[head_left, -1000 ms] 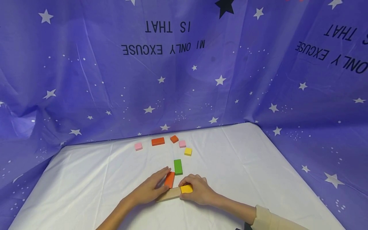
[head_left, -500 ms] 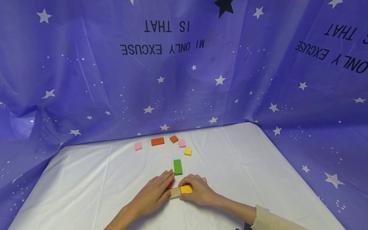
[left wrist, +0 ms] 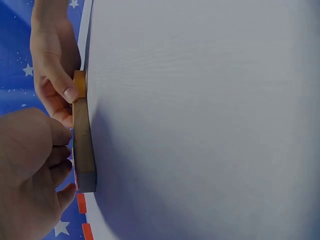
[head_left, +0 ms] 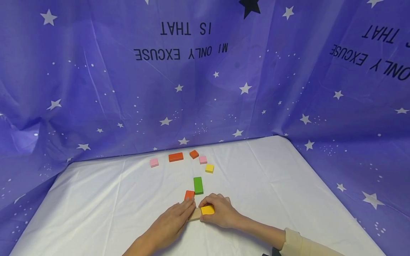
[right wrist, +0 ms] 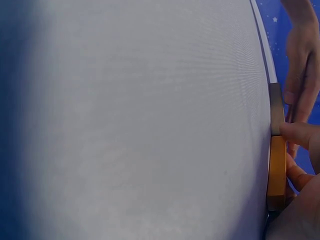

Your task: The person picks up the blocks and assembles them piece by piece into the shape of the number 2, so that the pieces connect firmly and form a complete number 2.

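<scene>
While the right hand (head_left: 221,213) pinches a small yellow wooden block (head_left: 208,210) against a plain tan wooden plank (head_left: 194,214) on the white-clothed bench (head_left: 96,206), the left hand (head_left: 174,222), fingers seemingly straight, touches an orange block (head_left: 189,195); six blocks lie unplaced.

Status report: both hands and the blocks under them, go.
Left hand flat, fingers straight on natural wood block, fingertips at orange block. Right hand pinching yellow block. Green block close beyond, untouched.
</scene>
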`<state>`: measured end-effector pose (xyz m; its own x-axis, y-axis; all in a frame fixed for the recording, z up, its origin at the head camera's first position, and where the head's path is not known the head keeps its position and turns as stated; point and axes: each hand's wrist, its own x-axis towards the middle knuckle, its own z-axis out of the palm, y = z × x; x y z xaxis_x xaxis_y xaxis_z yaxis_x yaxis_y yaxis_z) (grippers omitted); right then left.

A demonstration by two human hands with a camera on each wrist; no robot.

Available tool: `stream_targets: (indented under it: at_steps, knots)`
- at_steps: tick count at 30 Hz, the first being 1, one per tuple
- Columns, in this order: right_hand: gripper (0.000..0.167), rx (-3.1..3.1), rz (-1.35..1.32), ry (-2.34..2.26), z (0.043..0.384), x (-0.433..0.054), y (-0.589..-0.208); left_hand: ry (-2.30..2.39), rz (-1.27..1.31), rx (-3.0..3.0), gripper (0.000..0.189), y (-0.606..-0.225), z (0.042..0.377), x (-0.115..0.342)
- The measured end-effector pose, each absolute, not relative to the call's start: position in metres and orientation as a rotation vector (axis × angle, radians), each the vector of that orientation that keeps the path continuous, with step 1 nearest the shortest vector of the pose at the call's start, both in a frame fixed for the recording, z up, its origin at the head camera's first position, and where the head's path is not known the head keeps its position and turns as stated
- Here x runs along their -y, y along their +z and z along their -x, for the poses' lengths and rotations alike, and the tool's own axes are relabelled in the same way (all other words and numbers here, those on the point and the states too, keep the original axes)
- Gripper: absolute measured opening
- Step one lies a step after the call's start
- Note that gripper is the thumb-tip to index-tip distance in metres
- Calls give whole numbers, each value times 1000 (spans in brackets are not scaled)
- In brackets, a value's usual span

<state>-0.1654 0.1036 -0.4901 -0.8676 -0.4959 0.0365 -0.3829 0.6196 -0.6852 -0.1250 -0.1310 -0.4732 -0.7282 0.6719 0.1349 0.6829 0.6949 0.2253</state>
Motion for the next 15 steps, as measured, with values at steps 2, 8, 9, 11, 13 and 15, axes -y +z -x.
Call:
stream_targets:
  at_steps: [2, 8, 9, 11, 13, 15]
  knots:
    - [25, -2684, 733, -1080, 165, -103, -490, -408, 1145, 2841, 45, -474, 124, 131]
    - [25, -2677, 715, -1072, 165, -102, -488, -383, 1146, 2811, 46, -478, 123, 132]
    - [25, -2675, 713, -1072, 166, -102, -488, -373, 1148, 2802, 46, -479, 123, 132]
    - [25, -2675, 711, -1070, 166, -102, -488, -356, 1149, 2799, 46, -479, 123, 132]
    - [25, -2676, 716, -1068, 166, -102, -487, -335, 1152, 2802, 47, -480, 123, 131]
    - [26, -2674, 724, -1068, 167, -103, -487, -313, 1154, 2807, 48, -480, 123, 131]
